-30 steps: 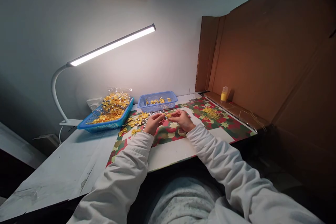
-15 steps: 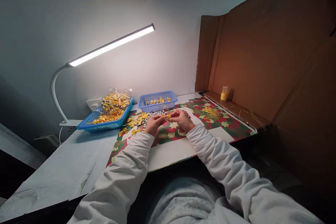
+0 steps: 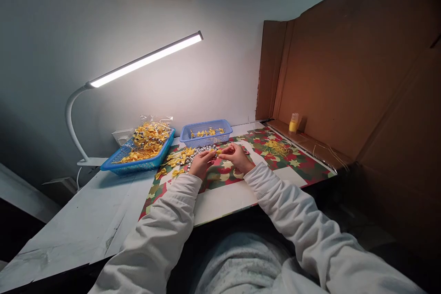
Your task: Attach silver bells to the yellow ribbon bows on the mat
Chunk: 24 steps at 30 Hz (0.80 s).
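Note:
Between my two hands, over the patterned mat (image 3: 213, 183), is a small yellow ribbon bow (image 3: 218, 152). My left hand (image 3: 202, 163) pinches it from the left, fingers closed. From the other side my right hand (image 3: 237, 157) has thumb and fingertips closed on the bow too. Silver bells (image 3: 206, 148) lie in a heap just behind my left hand. Beside them is a pile of yellow bows (image 3: 181, 157), and two loose bows (image 3: 178, 172) rest nearer me. Any cord between my fingers is too fine to make out.
A blue basket (image 3: 129, 165) heaped with yellow bows and bells stands at the left. A smaller basket (image 3: 206, 139) with some bows is at the back. Yellow cord (image 3: 276, 147) lies right, near a small yellow bottle (image 3: 293, 123) by the cardboard wall (image 3: 327, 78). A lamp (image 3: 146, 59) shines overhead.
My right fingers have shifted slightly on the bow. Both hands stay in nearly the same place, and the things on the table have not moved.

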Motion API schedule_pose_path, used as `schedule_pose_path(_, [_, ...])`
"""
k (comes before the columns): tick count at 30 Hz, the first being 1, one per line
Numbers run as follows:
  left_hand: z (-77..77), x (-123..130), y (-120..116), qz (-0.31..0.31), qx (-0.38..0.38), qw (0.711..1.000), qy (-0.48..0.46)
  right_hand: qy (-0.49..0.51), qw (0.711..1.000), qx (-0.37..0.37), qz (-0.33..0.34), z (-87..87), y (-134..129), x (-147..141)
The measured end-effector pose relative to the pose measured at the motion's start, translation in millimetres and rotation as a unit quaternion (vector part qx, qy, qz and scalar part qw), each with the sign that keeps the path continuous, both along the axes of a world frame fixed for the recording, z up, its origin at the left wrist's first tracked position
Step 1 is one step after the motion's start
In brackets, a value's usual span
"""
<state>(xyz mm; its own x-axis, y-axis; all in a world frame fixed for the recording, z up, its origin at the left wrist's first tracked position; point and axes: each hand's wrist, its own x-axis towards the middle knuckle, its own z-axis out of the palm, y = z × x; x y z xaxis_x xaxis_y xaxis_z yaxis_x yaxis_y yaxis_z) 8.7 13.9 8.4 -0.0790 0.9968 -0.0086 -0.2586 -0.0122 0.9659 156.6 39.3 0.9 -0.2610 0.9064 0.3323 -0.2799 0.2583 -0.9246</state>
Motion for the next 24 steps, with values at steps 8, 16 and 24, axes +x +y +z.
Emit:
schedule_pose_path(8, [-2.4,1.8,2.3,-0.027,0.013,1.0,0.002,-0.019,1.0,0.0,0.017,-0.4,-0.3,-0.8])
schedule_pose_path(16, [-3.7,4.4,2.3,-0.009,0.004,0.999,-0.042,-0.031,0.999,0.001,0.028,0.0,-0.1,-1.2])
schedule_pose_path(24, [-3.7,5.0,2.0,-0.007,0.004,0.999,-0.038,-0.03,0.999,0.011,0.023,-4.5,2.6,-4.5])
